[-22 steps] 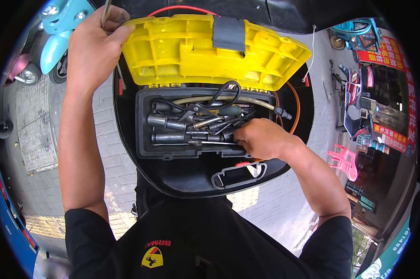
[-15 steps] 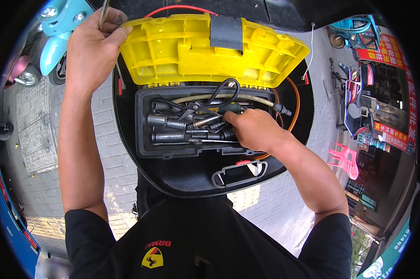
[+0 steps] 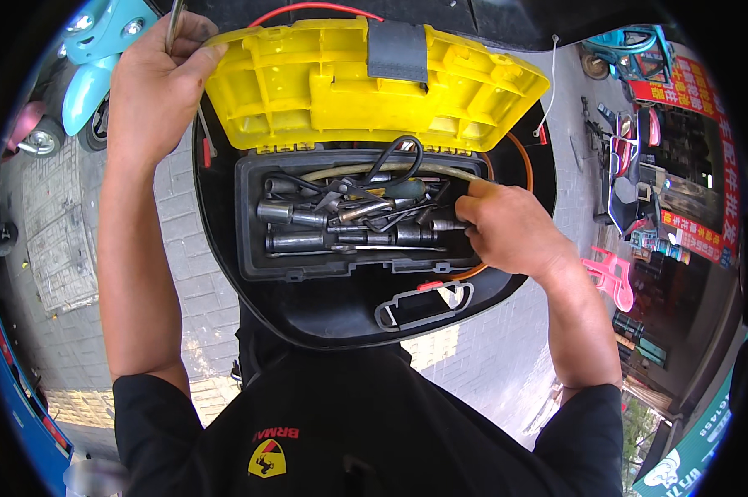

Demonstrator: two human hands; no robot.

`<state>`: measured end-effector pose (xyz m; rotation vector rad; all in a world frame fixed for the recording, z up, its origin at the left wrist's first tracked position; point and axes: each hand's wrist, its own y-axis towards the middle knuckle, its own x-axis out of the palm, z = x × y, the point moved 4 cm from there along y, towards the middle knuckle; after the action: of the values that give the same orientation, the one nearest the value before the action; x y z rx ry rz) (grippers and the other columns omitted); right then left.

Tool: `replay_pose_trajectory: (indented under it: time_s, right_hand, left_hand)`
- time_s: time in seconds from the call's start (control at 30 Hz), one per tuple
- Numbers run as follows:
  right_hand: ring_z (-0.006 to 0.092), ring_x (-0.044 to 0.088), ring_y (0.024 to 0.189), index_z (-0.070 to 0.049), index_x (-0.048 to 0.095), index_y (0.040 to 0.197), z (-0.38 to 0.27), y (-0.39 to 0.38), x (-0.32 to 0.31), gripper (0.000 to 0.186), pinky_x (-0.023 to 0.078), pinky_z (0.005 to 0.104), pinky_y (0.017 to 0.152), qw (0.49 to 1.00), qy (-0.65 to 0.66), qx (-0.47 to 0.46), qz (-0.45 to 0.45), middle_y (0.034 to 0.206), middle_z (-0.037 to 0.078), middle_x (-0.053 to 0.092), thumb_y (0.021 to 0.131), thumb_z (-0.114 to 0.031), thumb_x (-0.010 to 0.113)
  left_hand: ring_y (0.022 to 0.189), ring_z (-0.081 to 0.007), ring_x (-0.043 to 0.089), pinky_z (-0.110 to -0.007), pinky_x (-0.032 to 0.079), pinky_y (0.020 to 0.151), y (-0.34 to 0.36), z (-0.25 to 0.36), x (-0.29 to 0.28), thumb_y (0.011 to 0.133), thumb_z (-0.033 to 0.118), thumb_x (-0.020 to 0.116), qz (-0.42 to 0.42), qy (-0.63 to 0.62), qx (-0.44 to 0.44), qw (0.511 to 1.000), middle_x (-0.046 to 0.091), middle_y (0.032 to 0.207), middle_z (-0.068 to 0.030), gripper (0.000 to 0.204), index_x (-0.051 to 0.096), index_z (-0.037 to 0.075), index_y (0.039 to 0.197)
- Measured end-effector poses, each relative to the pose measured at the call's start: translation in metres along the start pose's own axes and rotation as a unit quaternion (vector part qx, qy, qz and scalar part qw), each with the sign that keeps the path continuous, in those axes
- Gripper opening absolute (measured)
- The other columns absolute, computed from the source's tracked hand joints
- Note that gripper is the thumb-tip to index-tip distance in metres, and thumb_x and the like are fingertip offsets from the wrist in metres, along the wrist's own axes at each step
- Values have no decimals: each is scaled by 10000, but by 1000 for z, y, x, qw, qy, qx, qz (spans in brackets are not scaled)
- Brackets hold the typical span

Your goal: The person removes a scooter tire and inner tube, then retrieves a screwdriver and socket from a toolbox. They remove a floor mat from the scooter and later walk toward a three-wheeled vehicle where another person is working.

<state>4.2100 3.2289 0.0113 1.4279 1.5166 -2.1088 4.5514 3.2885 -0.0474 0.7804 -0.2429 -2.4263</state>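
An open dark grey toolbox (image 3: 361, 269) with a raised yellow lid (image 3: 349, 103) holds sockets (image 3: 307, 240), a long thin wrench (image 3: 390, 248), a screwdriver with a dark green handle (image 3: 405, 190) and a beige hose (image 3: 365, 168). My left hand (image 3: 154, 95) grips a thin metal rod (image 3: 173, 26), its thumb against the lid's left corner. Over the toolbox's right end, my right hand (image 3: 515, 228) has its fingers curled down among the tools, beside a small socket (image 3: 447, 224). What those fingertips pinch, if anything, is hidden.
The toolbox sits in a black storage compartment (image 3: 332, 319) with a grey-framed latch piece (image 3: 423, 306) at its front rim. An orange cord (image 3: 530, 166) loops on the right. Turquoise scooters (image 3: 92, 87), a pink stool (image 3: 610, 277) and a blue cabinet (image 3: 17, 406) stand around on the paving.
My right hand has moved right, from the middle tools to the toolbox's right end, uncovering the screwdriver and a socket. My left hand keeps hold of the rod, shifting only slightly in view.
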Motion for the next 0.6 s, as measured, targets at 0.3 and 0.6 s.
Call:
replay_pose_trajectory:
  time_s: [0.3, 0.6]
  right_hand:
    - [360, 674, 829, -14, 673, 917, 6, 4, -2, 203, 550, 439, 742, 997, -19, 16, 75, 855, 183, 664, 720, 0, 625]
    - [336, 688, 807, -26, 685, 891, -5, 7, 8, 180, 563, 418, 720, 996, -59, -8, 59, 850, 171, 666, 721, 1, 632]
  left_hand:
    - [775, -141, 653, -270, 519, 731, -1, 0, 1, 868, 130, 675, 0, 7, 6, 1000, 697, 853, -75, 194, 672, 7, 1019]
    - [874, -145, 643, -251, 494, 838, 0, -6, 1, 915, 103, 640, -47, -13, -37, 998, 688, 958, -85, 199, 648, -7, 1081]
